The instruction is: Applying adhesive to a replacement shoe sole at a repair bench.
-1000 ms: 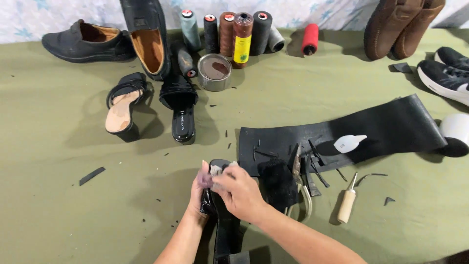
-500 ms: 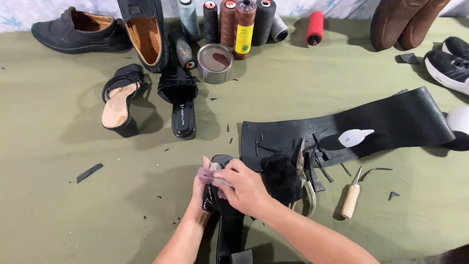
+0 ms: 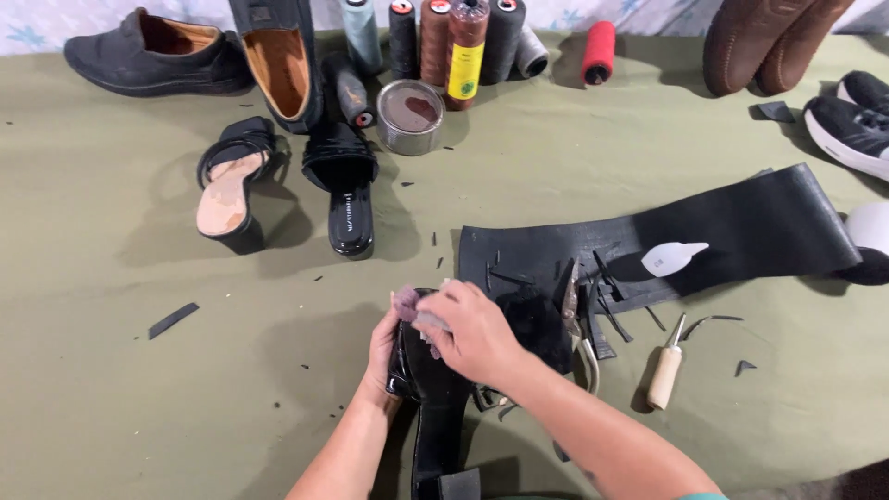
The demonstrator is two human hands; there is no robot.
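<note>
Right hand still pinches sandpaper — left hand keeps gripping black shoe.

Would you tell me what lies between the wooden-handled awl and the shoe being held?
In the head view, metal pliers lie between the awl and the held black shoe, partly on a dark rubber piece.

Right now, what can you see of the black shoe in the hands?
The black shoe is glossy, patent-looking, with a block heel nearest the camera and its toe pointing away. It lies on the green table. The left hand steadies its toe end; the right hand presses a small greyish pad onto it.
</note>
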